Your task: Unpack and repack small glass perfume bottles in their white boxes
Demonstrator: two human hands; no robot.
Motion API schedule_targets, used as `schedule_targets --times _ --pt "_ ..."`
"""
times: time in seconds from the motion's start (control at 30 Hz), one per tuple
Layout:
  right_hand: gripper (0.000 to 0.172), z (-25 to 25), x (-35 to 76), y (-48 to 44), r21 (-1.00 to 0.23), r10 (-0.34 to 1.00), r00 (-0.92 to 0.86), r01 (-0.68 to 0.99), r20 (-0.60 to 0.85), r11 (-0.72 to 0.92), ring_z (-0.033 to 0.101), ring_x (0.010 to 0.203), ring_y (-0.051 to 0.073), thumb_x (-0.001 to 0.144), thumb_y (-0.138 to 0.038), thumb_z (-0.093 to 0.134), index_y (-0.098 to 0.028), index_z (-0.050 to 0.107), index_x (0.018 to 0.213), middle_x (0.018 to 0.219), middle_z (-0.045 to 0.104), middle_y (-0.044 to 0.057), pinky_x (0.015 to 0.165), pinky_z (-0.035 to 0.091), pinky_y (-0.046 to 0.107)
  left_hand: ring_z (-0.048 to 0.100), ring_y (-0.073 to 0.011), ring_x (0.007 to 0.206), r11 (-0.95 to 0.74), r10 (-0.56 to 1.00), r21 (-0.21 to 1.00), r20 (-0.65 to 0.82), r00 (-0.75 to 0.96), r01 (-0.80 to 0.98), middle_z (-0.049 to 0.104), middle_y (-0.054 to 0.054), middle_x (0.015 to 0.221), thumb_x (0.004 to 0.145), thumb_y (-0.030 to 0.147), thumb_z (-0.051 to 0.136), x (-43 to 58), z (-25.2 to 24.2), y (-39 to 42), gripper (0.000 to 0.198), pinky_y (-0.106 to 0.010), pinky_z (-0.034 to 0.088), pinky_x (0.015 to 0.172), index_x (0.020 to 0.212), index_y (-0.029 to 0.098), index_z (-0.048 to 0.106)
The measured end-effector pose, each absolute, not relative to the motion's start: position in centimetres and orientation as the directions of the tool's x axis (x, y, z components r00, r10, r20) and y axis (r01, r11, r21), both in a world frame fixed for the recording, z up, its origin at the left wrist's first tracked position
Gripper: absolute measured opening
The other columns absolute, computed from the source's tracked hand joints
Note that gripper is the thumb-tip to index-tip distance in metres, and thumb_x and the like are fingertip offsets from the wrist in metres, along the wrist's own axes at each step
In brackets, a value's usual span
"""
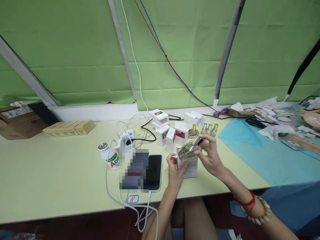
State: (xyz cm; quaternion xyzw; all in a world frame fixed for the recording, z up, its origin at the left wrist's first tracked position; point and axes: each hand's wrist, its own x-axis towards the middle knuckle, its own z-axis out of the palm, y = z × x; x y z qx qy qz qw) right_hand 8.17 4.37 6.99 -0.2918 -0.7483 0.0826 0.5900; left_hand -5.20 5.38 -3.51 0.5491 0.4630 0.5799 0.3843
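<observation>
My right hand [211, 155] is closed around a clear glass perfume bottle [188, 150] with a dark silver cap, held tilted just above the table. My left hand [175, 170] grips a small white box [190, 169] that stands on the pale green table [62, 173] right below the bottle. The bottle's lower end hangs over the top of that box. My right wrist wears a red string and a beaded bracelet.
Several small white boxes [172, 133] and little perfume bottles [209, 129] stand behind my hands. A black phone [153, 171] with white cables lies to the left, beside a small white drink bottle [110, 156]. Cardboard boxes [68, 128] sit far left; blue paper [270, 156] with clutter lies on the right.
</observation>
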Motion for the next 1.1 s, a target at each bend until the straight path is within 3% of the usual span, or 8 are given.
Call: schedule_targets --times 0.17,0.33,0.43,0.6,0.73,0.87,1.0,1.1 --pt "0.038 4.2 5.9 5.0 -0.666 0.690 -0.174 0.183 0.702 0.723 0.057 0.082 0.008 0.093 -0.032 0.040 -0.021 0.021 0.125 0.090 0.052 0.006 0.067 0.051 0.018 0.060 -0.0143 0.097 -0.327 0.934 0.944 0.329 -0.137 0.042 0.056 -0.012 0.111 0.064 0.039 0.071 -5.4 -4.0 5.2 0.066 -0.026 0.051 0.079 0.113 0.017 0.033" --pt "0.039 3.9 6.9 4.9 -0.692 0.729 -0.110 0.245 0.676 0.679 0.058 0.083 0.009 0.093 -0.034 0.040 -0.019 0.021 0.124 0.092 0.055 0.008 0.065 0.050 0.018 0.059 -0.0082 0.077 -0.390 0.901 0.914 0.404 -0.156 0.113 0.058 -0.006 0.096 0.066 0.038 0.069 -5.5 -4.1 5.0 0.052 -0.020 0.049 0.066 0.102 0.016 0.039" --pt "0.030 3.9 7.9 5.1 -0.676 0.699 0.008 0.263 0.715 0.689 0.058 0.078 0.009 0.094 -0.031 0.037 -0.018 0.020 0.115 0.087 0.054 0.006 0.064 0.049 0.019 0.055 -0.0047 0.071 -0.436 0.868 0.883 0.464 -0.176 0.175 0.056 -0.003 0.093 0.066 0.039 0.070 -5.4 -4.1 4.9 0.048 -0.017 0.047 0.063 0.096 0.016 0.040" --pt "0.025 3.1 9.2 5.6 -0.560 0.585 0.098 0.447 0.805 0.697 0.055 0.077 0.008 0.092 -0.022 0.038 -0.018 0.023 0.111 0.085 0.051 0.005 0.067 0.049 0.019 0.057 -0.0042 0.073 -0.518 0.826 0.820 0.553 -0.106 0.245 0.057 -0.003 0.091 0.068 0.038 0.068 -5.2 -4.5 4.8 0.046 -0.015 0.047 0.063 0.098 0.017 0.041" --pt "0.039 2.8 9.6 5.6 -0.304 0.462 -0.148 0.575 0.875 0.759 0.054 0.079 0.009 0.090 -0.017 0.042 -0.019 0.024 0.124 0.096 0.053 0.007 0.066 0.049 0.019 0.058 -0.0048 0.075 -0.516 0.828 0.818 0.552 -0.098 0.254 0.057 -0.003 0.092 0.069 0.037 0.067 -5.3 -4.7 4.8 0.043 -0.015 0.047 0.065 0.097 0.018 0.041" --pt "0.034 3.5 9.3 5.5 -0.063 0.347 -0.301 0.668 0.888 0.742 0.052 0.075 0.008 0.088 -0.014 0.047 -0.019 0.034 0.119 0.094 0.057 0.005 0.055 0.041 0.016 0.055 -0.0039 0.066 -0.466 0.854 0.858 0.500 -0.143 0.217 0.057 -0.002 0.092 0.067 0.037 0.069 -5.4 -4.4 5.0 0.045 -0.016 0.045 0.058 0.096 0.017 0.041" --pt "0.027 4.4 8.9 5.4 -0.002 0.340 -0.354 0.691 0.871 0.723 0.053 0.078 0.008 0.087 -0.024 0.052 -0.018 0.042 0.112 0.087 0.059 0.001 0.067 0.040 0.020 0.054 -0.0038 0.066 -0.442 0.855 0.870 0.483 -0.190 0.220 0.055 0.000 0.088 0.064 0.039 0.071 -5.4 -4.1 5.1 0.047 -0.016 0.045 0.060 0.092 0.017 0.041" --pt "0.027 4.5 9.0 5.3 -0.096 0.453 -0.391 0.664 0.801 0.742 0.054 0.080 0.007 0.089 -0.029 0.050 -0.020 0.045 0.113 0.085 0.059 -0.001 0.076 0.038 0.023 0.056 -0.0047 0.069 -0.419 0.869 0.887 0.454 -0.198 0.195 0.055 -0.001 0.090 0.064 0.040 0.071 -5.3 -4.0 5.1 0.047 -0.017 0.046 0.062 0.092 0.017 0.041"
